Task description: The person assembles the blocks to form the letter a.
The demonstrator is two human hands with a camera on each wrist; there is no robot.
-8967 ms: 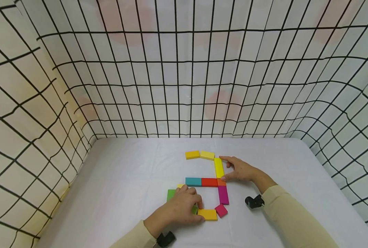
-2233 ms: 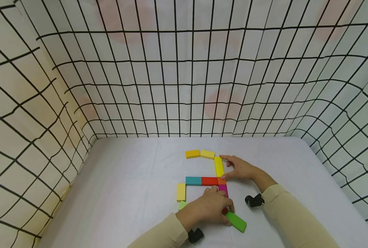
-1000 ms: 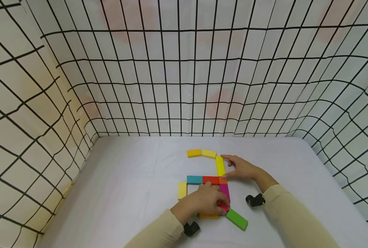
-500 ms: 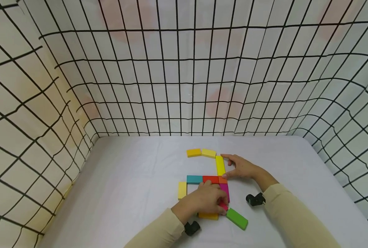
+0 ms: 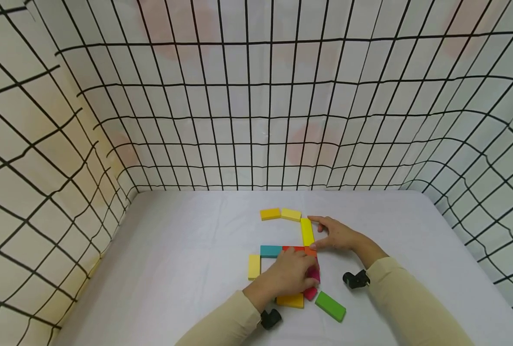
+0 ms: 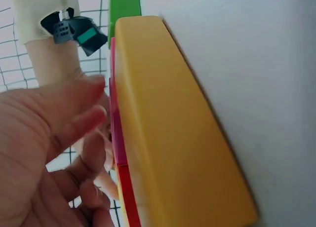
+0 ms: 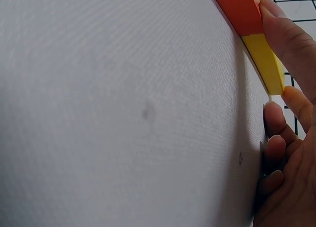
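Note:
Coloured blocks lie flat in a joined line on the table. My left hand (image 5: 290, 273) is over its lower right part, index finger and thumb curled at the ends of the magenta block (image 5: 313, 274), much of which is hidden. Just below lie the pink block (image 5: 310, 293) and the orange-yellow block (image 5: 290, 301), which looms large in the left wrist view. My right hand (image 5: 336, 235) rests beside the upright bright yellow block (image 5: 307, 232), index finger straight at its far end, thumb touching near the orange block (image 5: 310, 251). In the right wrist view its other fingers are loosely bent.
A teal block (image 5: 271, 251) and a partly covered red block (image 5: 293, 248) adjoin the orange one. A pale yellow block (image 5: 254, 267) stands left; two more yellow blocks (image 5: 270, 214) lie at the top. A green block (image 5: 330, 306) slants at lower right. Black wire mesh (image 5: 256, 120) surrounds the table.
My left hand shifts from the pink block up to the magenta one. Earlier it set the green block slanting at lower right, from the left side. My right hand stays put.

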